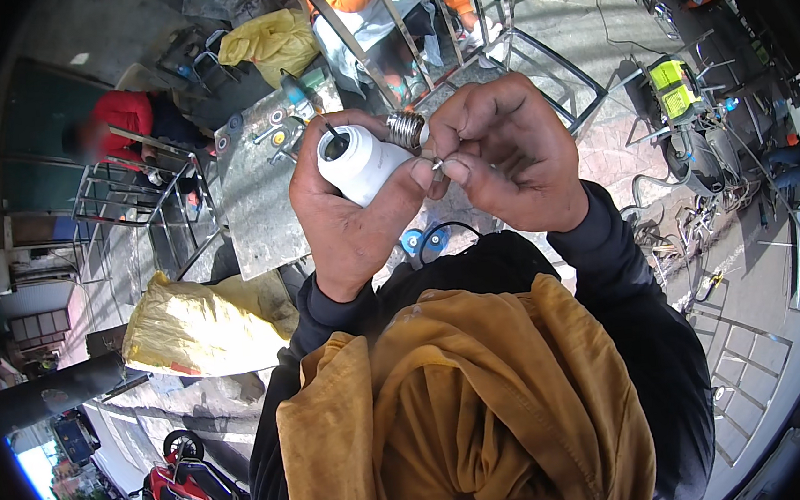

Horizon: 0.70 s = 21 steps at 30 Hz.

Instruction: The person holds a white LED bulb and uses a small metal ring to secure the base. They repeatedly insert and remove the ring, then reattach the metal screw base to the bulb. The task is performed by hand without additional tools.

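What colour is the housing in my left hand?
The housing is white, clearest in the head view.

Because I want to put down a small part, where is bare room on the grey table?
The grey table looks bare between the tools and the lower yellow sack, left of the left hand; its upper end, around those tools, is crowded.

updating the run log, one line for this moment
left hand: holds white housing | right hand: touches small shiny piece | threaded metal cap: between hands
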{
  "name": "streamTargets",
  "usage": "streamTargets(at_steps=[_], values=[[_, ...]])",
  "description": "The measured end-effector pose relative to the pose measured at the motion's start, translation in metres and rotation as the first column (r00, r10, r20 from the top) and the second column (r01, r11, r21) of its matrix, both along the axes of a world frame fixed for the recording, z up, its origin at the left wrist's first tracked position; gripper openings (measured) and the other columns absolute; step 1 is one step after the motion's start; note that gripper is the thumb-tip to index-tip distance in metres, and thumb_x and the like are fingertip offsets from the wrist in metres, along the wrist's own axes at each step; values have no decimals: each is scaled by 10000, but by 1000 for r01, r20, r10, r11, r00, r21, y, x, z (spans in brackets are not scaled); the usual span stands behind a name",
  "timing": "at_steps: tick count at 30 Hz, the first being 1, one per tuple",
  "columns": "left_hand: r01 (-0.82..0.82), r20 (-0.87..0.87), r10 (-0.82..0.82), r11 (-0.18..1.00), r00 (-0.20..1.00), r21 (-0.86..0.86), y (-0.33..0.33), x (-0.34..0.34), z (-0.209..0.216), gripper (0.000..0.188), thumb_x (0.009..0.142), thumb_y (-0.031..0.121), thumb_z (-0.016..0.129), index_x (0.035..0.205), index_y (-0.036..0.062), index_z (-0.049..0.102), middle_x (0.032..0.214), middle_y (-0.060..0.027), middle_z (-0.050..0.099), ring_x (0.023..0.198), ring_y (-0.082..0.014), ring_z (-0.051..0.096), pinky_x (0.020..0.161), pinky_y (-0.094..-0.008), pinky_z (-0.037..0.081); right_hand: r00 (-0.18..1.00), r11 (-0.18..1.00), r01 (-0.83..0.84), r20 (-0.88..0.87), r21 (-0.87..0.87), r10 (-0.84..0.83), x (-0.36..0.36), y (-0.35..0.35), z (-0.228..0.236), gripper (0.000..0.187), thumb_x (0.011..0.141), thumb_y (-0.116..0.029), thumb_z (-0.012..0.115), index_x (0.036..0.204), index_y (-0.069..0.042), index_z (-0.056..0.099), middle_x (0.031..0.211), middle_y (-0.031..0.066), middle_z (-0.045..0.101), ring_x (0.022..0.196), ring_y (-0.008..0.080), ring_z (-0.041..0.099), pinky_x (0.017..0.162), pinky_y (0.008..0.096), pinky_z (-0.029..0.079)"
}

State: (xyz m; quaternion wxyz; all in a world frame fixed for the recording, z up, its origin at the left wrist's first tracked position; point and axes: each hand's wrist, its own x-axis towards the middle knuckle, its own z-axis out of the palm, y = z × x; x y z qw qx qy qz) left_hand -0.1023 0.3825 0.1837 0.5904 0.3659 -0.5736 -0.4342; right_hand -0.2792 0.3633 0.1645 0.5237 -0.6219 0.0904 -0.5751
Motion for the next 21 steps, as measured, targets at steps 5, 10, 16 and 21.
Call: streamTargets(at_steps=[5,10,16,21], values=[[14,-37,-13,1000,999,24,1,1,0,391,754,52,805,1043,27,544,871,-30,636,769,-78,591,678,-241,494,965,966,152,-180,-210,-191,-3,1,5,305,889,113,551,1103,-28,386,990,157,548,856,140,572,753,295,506],[10,-57,-9,1000,998,15,0,0,-1,401,743,57,815,1043,29,550,885,-26,629,788,-79,584,697,-242,484,931,903,227,-193,-364,-311,-2,-3,4,311,852,121,575,1085,-17,420,991,154,576,847,152,595,746,289,511],[-15,-58,16,1000,998,15,-1,-2,0,402,732,38,806,1043,28,550,877,-20,626,778,-75,580,686,-238,479,888,788,285,-159,-546,-432,-4,-10,4,313,805,131,608,1061,15,469,984,151,622,843,179,657,713,300,558],[-59,0,59,998,998,14,0,-2,2,386,735,16,784,1040,24,547,856,-17,624,768,-72,579,672,-235,478,922,878,281,-144,-387,-359,4,-7,0,335,808,146,586,1083,9,452,972,134,605,835,175,651,697,313,560]])
